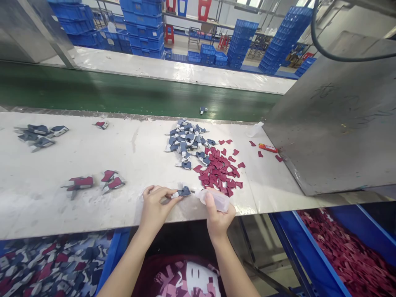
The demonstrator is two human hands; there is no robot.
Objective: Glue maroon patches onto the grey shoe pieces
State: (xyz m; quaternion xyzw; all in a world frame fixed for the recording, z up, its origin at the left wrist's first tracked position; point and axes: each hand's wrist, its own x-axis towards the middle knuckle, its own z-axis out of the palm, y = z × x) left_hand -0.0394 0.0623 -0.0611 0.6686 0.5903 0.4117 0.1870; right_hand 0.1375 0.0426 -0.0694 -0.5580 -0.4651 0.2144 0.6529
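Note:
Near the front edge of the white table (148, 144), my left hand (157, 206) pinches a small blue and white part (183, 192) between thumb and fingertips. My right hand (219, 214) is wrapped round a translucent squeeze bottle (218, 201), its nozzle pointing left, close to the part. Whether the nozzle touches it cannot be made out. Behind the hands lies a pile of blue and white parts (185, 138), and beside it on the right a pile of flat dark-red pieces (218, 167). Several parts with red faces (82, 182) rest on the left side.
A green conveyor belt (139, 95) runs behind the table, carrying one small part (203, 110). A metal panel (340, 115) stands at the right, near a red-orange tube (267, 148). Below the table edge are a bin of mixed parts (52, 264) and a bin of red pieces (349, 255).

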